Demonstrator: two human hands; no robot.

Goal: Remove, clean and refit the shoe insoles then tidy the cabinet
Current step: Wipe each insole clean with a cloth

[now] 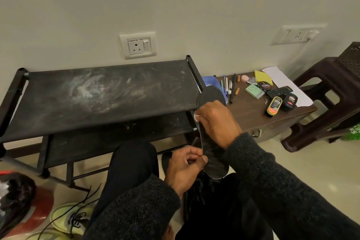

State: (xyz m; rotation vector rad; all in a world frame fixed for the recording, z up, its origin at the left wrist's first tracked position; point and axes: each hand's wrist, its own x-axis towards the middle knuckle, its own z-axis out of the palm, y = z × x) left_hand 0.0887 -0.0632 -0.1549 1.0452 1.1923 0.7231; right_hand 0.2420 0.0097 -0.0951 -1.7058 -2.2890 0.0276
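A black insole (213, 160) is held upright in front of me, its toe end up near the rack's right post. My left hand (185, 167) pinches its lower left edge. My right hand (216, 122) presses a small white wipe (196, 117) against the insole's middle. A second dark insole (165, 160) shows partly behind my left hand. The black fabric shoe rack (101, 95) stands against the wall, its top shelf dusty with white smears. A dark shoe (196, 187) lies below the hands, mostly hidden.
A low brown table (251, 111) on the right holds pens, shoe polish bottles (274, 105), a polish tin, a remote and papers. Brown plastic stools (329, 91) stand at far right. Yellow-green shoes (68, 218) with black laces and a dark bag (15, 195) lie at lower left.
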